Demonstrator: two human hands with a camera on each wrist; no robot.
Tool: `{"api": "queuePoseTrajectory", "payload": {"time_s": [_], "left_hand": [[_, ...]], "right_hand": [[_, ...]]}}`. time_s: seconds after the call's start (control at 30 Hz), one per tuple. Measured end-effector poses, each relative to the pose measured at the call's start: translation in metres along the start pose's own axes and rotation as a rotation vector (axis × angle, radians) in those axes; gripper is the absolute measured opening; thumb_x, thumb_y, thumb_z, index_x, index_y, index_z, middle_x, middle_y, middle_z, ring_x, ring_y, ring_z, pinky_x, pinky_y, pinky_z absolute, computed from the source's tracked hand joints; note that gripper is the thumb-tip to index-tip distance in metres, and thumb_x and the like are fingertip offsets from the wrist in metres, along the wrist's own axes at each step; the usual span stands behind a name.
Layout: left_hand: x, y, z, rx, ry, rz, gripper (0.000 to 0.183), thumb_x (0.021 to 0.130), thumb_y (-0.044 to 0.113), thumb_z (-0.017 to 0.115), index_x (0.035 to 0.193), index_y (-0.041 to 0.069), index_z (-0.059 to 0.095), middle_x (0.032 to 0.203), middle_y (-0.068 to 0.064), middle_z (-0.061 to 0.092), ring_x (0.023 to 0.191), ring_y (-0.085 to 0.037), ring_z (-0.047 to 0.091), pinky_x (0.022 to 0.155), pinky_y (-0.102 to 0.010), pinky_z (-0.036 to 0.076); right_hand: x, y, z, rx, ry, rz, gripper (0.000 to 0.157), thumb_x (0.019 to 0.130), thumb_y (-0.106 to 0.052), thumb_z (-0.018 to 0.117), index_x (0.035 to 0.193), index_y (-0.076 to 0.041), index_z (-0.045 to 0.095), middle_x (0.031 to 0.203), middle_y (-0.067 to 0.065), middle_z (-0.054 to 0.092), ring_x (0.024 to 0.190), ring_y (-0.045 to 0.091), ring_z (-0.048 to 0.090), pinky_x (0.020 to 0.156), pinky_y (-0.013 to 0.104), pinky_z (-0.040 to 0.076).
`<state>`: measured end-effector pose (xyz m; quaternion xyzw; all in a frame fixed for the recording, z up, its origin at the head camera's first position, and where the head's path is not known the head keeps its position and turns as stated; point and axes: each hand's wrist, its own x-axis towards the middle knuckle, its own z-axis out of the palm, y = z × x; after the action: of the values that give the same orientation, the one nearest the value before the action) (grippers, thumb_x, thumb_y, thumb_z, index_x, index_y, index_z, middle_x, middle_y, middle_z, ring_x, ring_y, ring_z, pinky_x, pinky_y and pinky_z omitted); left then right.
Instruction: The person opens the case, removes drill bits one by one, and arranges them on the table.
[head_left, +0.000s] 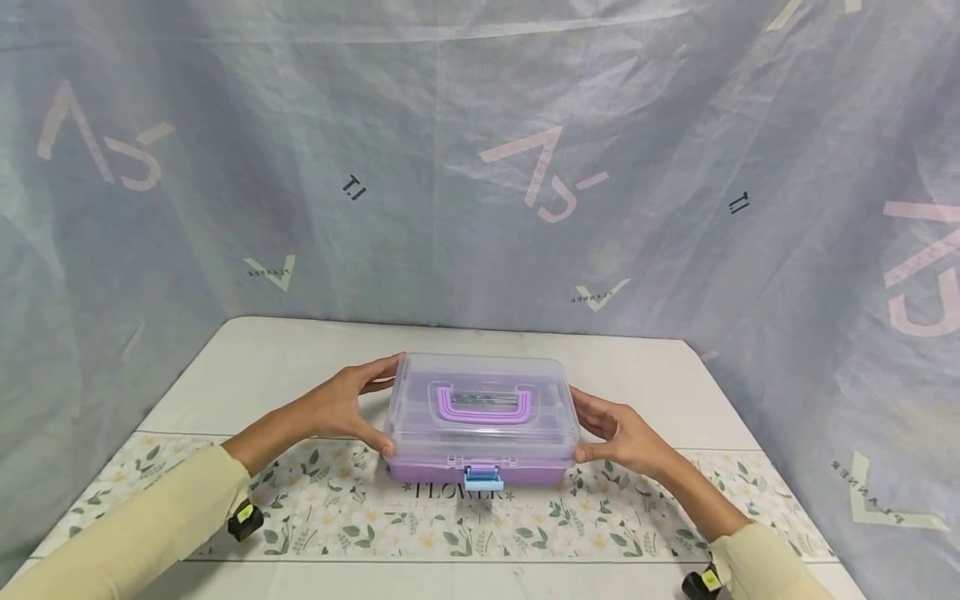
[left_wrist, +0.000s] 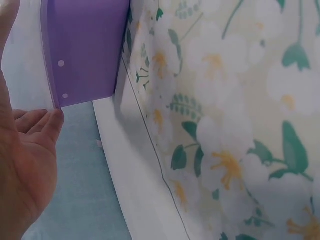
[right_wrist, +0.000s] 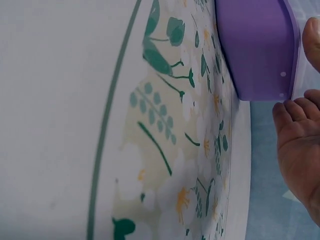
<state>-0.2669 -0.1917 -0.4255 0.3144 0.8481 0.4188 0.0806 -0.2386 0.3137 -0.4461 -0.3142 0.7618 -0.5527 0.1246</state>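
A purple plastic storage box (head_left: pixel 480 475) with a clear lid (head_left: pixel 487 437), a purple carry handle (head_left: pixel 483 415) and a blue front latch (head_left: pixel 483 478) is in the middle of the table; its lid is down. My left hand (head_left: pixel 348 407) holds its left side, thumb near the front corner and fingers farther back. On the right side, my right hand (head_left: pixel 622 433) grips it in a similar way. Both wrist views show the box's purple side wall (left_wrist: pixel 87 50), with fingertips at the lid's edge. Whatever lies inside is not clear through the lid.
The white table (head_left: pixel 300 346) carries a floral printed strip (head_left: pixel 337 517) with lettering partly behind the box. A grey-blue printed curtain (head_left: pixel 420 250) hangs along the back and both sides. Black wrist devices (head_left: pixel 245 521) are at both sleeves.
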Motion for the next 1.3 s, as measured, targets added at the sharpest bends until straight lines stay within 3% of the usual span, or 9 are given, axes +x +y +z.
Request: {"api": "queuePoseTrajectory", "payload": {"time_s": [0.27,0.43,0.63,0.8,0.9,1.0,1.1,1.2,1.3], "left_hand": [[0.003,0.001,-0.005,-0.037,-0.021,-0.006,0.14,0.075,0.038,0.108,0.18,0.003,0.022,0.179,-0.028,0.041,0.159,-0.053,0.05,0.13,-0.07,0.043],[0.01,-0.001,-0.011,-0.153,-0.035,0.021,0.129,0.086,0.04,0.101,0.177,-0.005,0.021,0.182,-0.034,0.028,0.161,-0.058,0.044,0.129,-0.066,0.045],[0.018,-0.003,-0.015,-0.225,-0.016,0.028,0.113,0.103,0.051,0.083,0.175,-0.01,0.021,0.182,-0.036,0.026,0.161,-0.059,0.043,0.126,-0.052,0.055],[0.021,-0.004,-0.015,-0.248,0.02,0.009,0.105,0.109,0.055,0.072,0.175,-0.01,0.022,0.18,-0.035,0.031,0.16,-0.057,0.046,0.121,-0.034,0.056],[0.02,-0.002,-0.014,-0.248,0.043,-0.005,0.103,0.109,0.056,0.07,0.176,-0.008,0.024,0.178,-0.034,0.037,0.159,-0.055,0.048,0.122,-0.036,0.055],[0.019,-0.002,-0.012,-0.232,0.061,-0.017,0.103,0.108,0.059,0.069,0.176,-0.005,0.025,0.176,-0.032,0.042,0.157,-0.053,0.051,0.126,-0.049,0.053],[0.019,-0.002,-0.01,-0.207,0.076,-0.025,0.101,0.109,0.061,0.066,0.177,-0.003,0.027,0.177,-0.031,0.041,0.158,-0.052,0.051,0.128,-0.065,0.048],[0.019,-0.002,-0.007,-0.205,0.083,-0.039,0.098,0.111,0.061,0.062,0.178,0.0,0.027,0.18,-0.029,0.038,0.162,-0.052,0.046,0.131,-0.072,0.041],[0.018,-0.001,-0.005,-0.202,0.083,-0.05,0.097,0.112,0.063,0.059,0.179,0.001,0.025,0.18,-0.028,0.038,0.163,-0.052,0.044,0.132,-0.073,0.038]], "right_hand": [[0.0,0.003,-0.002,-0.041,0.009,-0.027,0.095,0.098,-0.001,0.086,0.172,0.013,0.028,0.177,0.041,0.022,0.151,-0.014,0.047,0.123,0.01,0.041],[0.002,-0.002,-0.004,-0.042,0.065,-0.042,0.081,0.104,-0.003,0.078,0.17,0.013,0.034,0.175,0.04,0.032,0.148,-0.012,0.052,0.12,0.011,0.046],[0.007,-0.004,-0.005,-0.071,0.162,-0.073,0.062,0.114,-0.021,0.069,0.163,0.01,0.049,0.163,0.011,0.065,0.143,-0.007,0.062,0.113,0.015,0.056],[0.014,-0.002,-0.005,-0.076,0.239,-0.08,0.071,0.112,-0.047,0.07,0.154,0.008,0.057,0.156,0.017,0.067,0.139,-0.008,0.063,0.111,0.014,0.057],[0.017,0.002,-0.007,-0.057,0.237,-0.117,0.082,0.106,-0.054,0.075,0.152,0.011,0.056,0.153,0.004,0.07,0.139,-0.007,0.064,0.115,0.014,0.055],[0.018,0.004,-0.008,-0.049,0.222,-0.151,0.084,0.103,-0.045,0.082,0.152,0.016,0.053,0.147,-0.018,0.07,0.139,-0.007,0.064,0.117,0.012,0.052],[0.018,0.006,-0.008,-0.087,0.242,-0.162,0.067,0.103,-0.019,0.085,0.151,0.018,0.054,0.143,-0.023,0.071,0.136,-0.009,0.065,0.115,0.012,0.054],[0.02,0.008,-0.006,-0.165,0.292,-0.16,0.048,0.103,0.003,0.076,0.148,0.014,0.06,0.142,-0.011,0.076,0.133,-0.01,0.066,0.11,0.012,0.057],[0.022,0.009,-0.005,-0.228,0.333,-0.169,0.042,0.103,0.008,0.072,0.144,0.01,0.066,0.142,0.011,0.077,0.132,-0.01,0.067,0.11,0.012,0.057]]}}
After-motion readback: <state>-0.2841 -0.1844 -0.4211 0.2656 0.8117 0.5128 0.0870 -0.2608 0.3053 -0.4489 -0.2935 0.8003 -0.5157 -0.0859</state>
